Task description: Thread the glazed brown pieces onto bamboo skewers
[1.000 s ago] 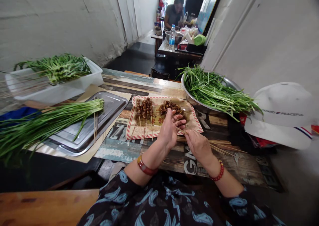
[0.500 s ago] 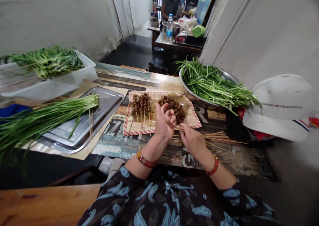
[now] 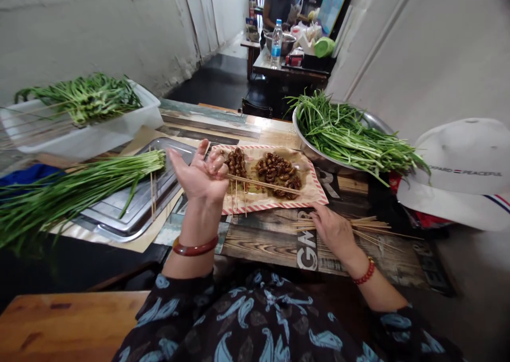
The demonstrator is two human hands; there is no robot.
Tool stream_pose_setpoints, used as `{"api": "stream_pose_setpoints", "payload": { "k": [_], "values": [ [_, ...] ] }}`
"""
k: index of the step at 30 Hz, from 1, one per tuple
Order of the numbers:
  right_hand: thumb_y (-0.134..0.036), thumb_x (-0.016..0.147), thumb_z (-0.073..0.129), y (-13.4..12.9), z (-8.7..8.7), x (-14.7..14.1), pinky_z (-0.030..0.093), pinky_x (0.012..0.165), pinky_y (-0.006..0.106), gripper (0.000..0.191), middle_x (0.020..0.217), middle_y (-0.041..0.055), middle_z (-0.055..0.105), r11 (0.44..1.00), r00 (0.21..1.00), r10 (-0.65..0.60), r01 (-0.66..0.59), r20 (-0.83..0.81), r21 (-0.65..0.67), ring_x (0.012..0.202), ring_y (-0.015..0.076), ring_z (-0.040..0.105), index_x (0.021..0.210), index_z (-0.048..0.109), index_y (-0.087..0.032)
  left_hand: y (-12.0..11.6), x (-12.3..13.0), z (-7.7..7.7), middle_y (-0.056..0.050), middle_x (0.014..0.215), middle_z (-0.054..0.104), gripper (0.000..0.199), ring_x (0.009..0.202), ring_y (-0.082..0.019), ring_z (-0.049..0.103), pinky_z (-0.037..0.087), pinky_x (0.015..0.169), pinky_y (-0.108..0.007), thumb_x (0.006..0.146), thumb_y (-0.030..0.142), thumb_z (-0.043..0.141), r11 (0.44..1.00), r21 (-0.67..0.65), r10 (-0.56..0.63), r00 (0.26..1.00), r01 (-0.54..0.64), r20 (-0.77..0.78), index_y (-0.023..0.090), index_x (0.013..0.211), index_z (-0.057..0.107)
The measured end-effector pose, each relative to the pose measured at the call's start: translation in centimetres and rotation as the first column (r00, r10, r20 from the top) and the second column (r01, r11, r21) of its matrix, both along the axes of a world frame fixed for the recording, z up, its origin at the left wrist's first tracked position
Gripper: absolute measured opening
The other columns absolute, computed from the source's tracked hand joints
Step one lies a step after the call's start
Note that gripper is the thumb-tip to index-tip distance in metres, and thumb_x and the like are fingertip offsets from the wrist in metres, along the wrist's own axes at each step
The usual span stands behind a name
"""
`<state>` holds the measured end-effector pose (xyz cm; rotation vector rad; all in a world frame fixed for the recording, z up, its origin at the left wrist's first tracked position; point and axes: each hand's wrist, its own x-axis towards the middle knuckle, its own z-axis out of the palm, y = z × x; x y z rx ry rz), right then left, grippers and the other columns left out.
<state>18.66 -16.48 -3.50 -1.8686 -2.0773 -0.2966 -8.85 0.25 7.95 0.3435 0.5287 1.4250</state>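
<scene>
My left hand (image 3: 201, 173) is raised palm up over the left end of a paper-lined tray (image 3: 314, 192), its fingers curled on thin wooden sticks (image 3: 265, 184) that point right across the tray. Dark glazed pieces (image 3: 279, 173) lie loose in the tray, and skewered ones (image 3: 236, 162) sit at its left, partly behind my fingers. My right hand (image 3: 332, 226) rests palm down by the tray's front right edge, beside a bundle of bare sticks (image 3: 368, 224); its fingertips are bent and partly hidden, and whether they hold anything is unclear.
Long green stalks (image 3: 107, 178) lie over a metal tray (image 3: 139, 221) at left, with a white bin of greens (image 3: 147, 112) behind. A metal bowl (image 3: 297, 123) of greens and a white cap (image 3: 458, 165) are at right. A person (image 3: 279, 6) sits farther back.
My left hand has moved left, away from my right hand, with sticks in it. My right hand has shifted right and down, off the sticks it was touching. The view has shifted slightly.
</scene>
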Motion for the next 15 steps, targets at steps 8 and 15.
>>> {"api": "stream_pose_setpoints", "payload": {
  "k": [8, 15],
  "values": [
    [-0.042, 0.09, 0.06, -0.4, 0.3, 0.7, 0.05, 0.089, 0.04, 0.045, 0.114, 0.0129, 0.064, 0.987, 0.974, 0.16, -0.16, -0.162, 0.01, 0.105, 0.0251, 0.06, 0.127, 0.052, -0.017, -1.6, 2.1, 0.7, 0.002, 0.055, 0.041, 0.072, 0.039, -0.007, 0.024, 0.018, 0.035, -0.022, 0.081, 0.081, 0.024, 0.996, 0.013, -0.09, 0.995, 0.09, 0.053, 0.019, 0.09, 0.059],
    [-0.037, 0.087, 0.064, -0.5, -0.3, 1.0, 0.048, 0.083, 0.038, 0.02, 0.096, 0.0079, 0.065, 0.994, 0.975, 0.062, -0.041, -0.212, 0.1, 0.092, 0.0229, 0.061, 0.097, 0.061, -0.02, -2.3, 3.7, -0.1, 0.002, 0.056, 0.043, 0.07, 0.038, -0.007, 0.027, 0.019, 0.034, -0.02, 0.086, 0.075, 0.021, 0.99, -0.003, -0.142, 0.983, 0.143, 0.117, 0.017, 0.09, 0.06]
  ]
}}
